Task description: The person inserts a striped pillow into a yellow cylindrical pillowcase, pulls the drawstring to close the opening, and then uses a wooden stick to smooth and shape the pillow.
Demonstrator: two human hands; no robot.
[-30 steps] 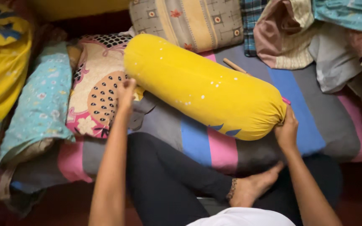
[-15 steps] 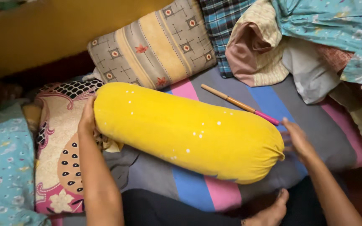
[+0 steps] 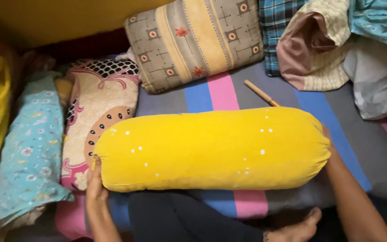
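A long yellow bolster pillow with small white dots lies sideways in front of me, held between both hands. My left hand presses flat against its left end. My right hand is at its right end, mostly hidden behind the pillow. The bolster hovers over my dark-trousered leg and the striped mattress of grey, blue and pink bands.
A wooden stick lies on the mattress behind the bolster. A grey and yellow patterned pillow leans at the back, a cream and pink pillow and a turquoise floral one lie left. Crumpled cloths pile at the right.
The bolster has swung from a slant to level and come closer to me. Both hands moved with it, staying at its ends.
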